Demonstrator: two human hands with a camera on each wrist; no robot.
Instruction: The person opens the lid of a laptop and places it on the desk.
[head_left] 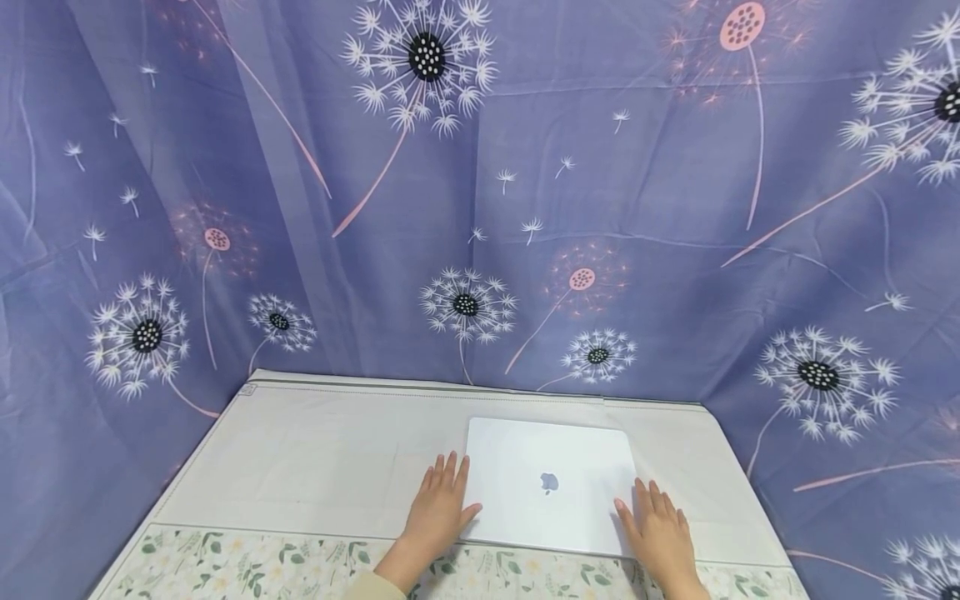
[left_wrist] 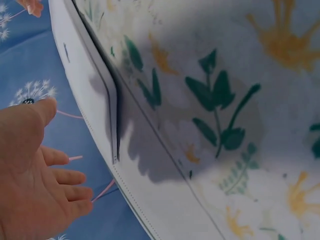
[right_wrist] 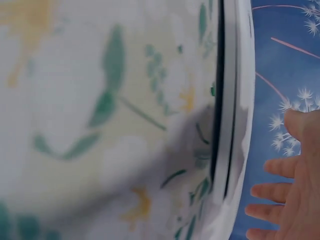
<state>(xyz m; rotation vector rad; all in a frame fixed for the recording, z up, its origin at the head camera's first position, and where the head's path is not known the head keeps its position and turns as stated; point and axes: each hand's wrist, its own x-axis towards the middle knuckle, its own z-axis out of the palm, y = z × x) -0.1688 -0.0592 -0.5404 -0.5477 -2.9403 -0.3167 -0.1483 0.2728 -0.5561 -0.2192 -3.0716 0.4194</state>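
Observation:
A closed silver laptop (head_left: 510, 475) with an apple logo on its lid lies flat on the table, seen from above in the head view. My left hand (head_left: 437, 510) is at its left edge, fingers straight and spread, thumb tip overlapping the lid's side. At the opposite edge my right hand (head_left: 660, 533) has its fingers extended, with the thumb beside the lower right corner. Both wrist views show the left hand (left_wrist: 45, 175) and the right hand (right_wrist: 295, 185) with extended fingers and nothing gripped. The laptop's thin side (left_wrist: 111, 115) shows in the left wrist view.
The table carries a pale cover (head_left: 315, 458) with a flowered strip (head_left: 247, 567) along the near side. A purple curtain (head_left: 390, 317) printed with dandelions hangs behind the table and along both its sides.

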